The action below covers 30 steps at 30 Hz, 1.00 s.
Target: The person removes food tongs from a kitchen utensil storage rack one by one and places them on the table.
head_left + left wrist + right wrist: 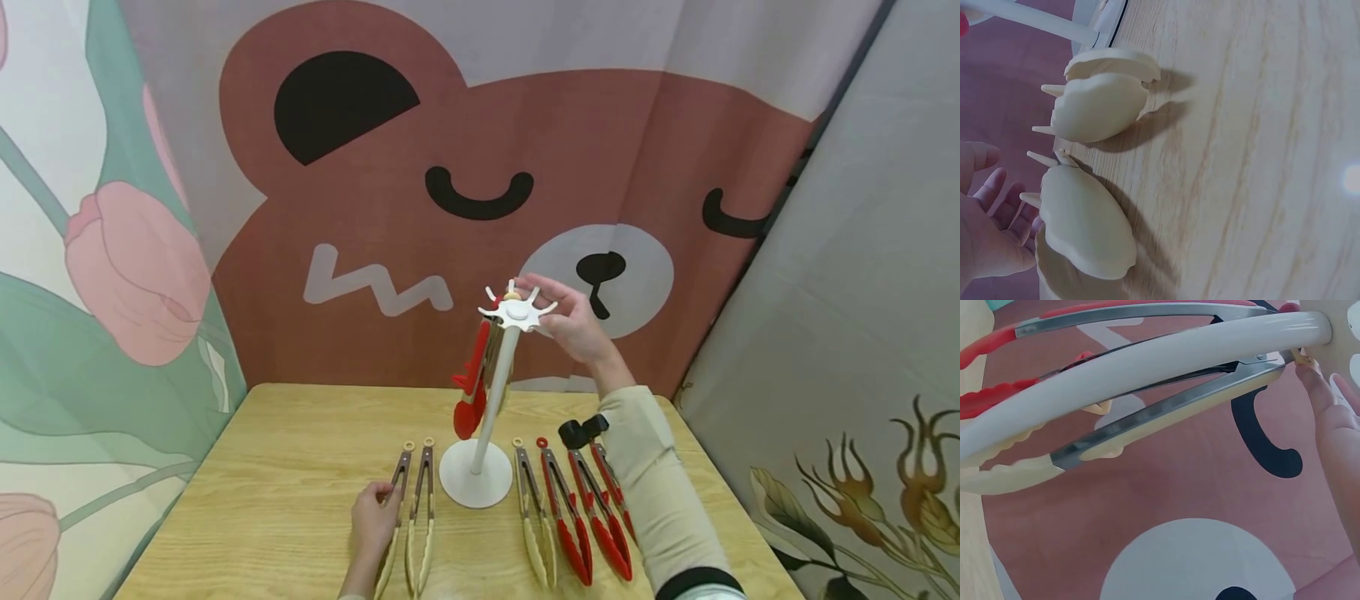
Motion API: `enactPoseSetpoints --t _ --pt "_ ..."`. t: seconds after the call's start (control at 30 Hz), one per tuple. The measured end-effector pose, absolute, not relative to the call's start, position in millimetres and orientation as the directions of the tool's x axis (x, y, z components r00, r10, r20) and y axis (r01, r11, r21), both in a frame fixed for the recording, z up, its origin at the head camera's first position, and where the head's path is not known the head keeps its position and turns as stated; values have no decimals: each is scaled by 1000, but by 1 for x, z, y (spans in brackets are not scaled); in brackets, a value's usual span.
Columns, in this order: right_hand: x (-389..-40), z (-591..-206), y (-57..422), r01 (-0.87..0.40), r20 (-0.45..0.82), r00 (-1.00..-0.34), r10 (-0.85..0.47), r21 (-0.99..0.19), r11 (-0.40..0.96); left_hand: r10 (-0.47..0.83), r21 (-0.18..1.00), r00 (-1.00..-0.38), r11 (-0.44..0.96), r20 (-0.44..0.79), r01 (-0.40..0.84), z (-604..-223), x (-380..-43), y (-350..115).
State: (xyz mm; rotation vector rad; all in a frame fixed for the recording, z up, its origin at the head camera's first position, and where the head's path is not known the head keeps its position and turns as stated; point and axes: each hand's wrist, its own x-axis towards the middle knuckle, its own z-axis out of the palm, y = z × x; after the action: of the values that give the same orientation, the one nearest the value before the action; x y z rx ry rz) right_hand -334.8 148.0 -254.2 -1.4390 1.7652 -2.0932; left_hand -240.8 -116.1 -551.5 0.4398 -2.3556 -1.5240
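Note:
A white stand with a ring of hooks rises from a round base. My right hand is up beside the hooks; in the right wrist view its fingertips hold the small ring at the top of cream-tipped tongs close to the pole. Red-tipped tongs hang on the stand's left side. On the table, my left hand lies alongside cream-tipped tongs, its fingers loosely spread in the left wrist view. A second cream pair lies to their right.
Right of the base lie cream-tipped tongs and several red-tipped tongs. A black wrist camera on my right forearm overlaps some of them. The wooden table meets a bear-print curtain behind.

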Motion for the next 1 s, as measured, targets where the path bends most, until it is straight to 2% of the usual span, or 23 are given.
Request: enactPoseSetpoints --t 0.17,0.3,0.53,0.67,0.73,0.8,0.9,1.0 --pt "-337 -259 147 -458 648 -567 -508 -761 -459 -412 914 -906 396 95 -84 -551 -240 -117" --pt "-340 -260 146 -410 652 -559 -513 -754 -512 -417 905 -902 417 112 -80 -549 -239 -117" --pt "-348 -263 149 -353 627 -530 -570 -775 -525 -417 909 -904 405 92 -95 -547 -235 -116" --pt "-349 -262 150 -384 641 -512 -571 -766 -515 -416 909 -906 404 83 -102 -545 -234 -116" --pt "-347 -260 152 -436 638 -515 -572 -770 -466 -416 907 -904 411 94 -94 -545 -233 -115" --pt "-343 -257 154 -510 618 -548 -564 -781 -361 -417 905 -903 415 100 -91 -546 -233 -114" --pt "-334 -251 158 -609 564 -638 -524 -786 -104 -417 903 -903 420 108 -86 -547 -232 -113" --pt "-322 -242 159 -646 509 -719 -474 -740 185 -415 906 -903 416 113 -78 -548 -232 -112"
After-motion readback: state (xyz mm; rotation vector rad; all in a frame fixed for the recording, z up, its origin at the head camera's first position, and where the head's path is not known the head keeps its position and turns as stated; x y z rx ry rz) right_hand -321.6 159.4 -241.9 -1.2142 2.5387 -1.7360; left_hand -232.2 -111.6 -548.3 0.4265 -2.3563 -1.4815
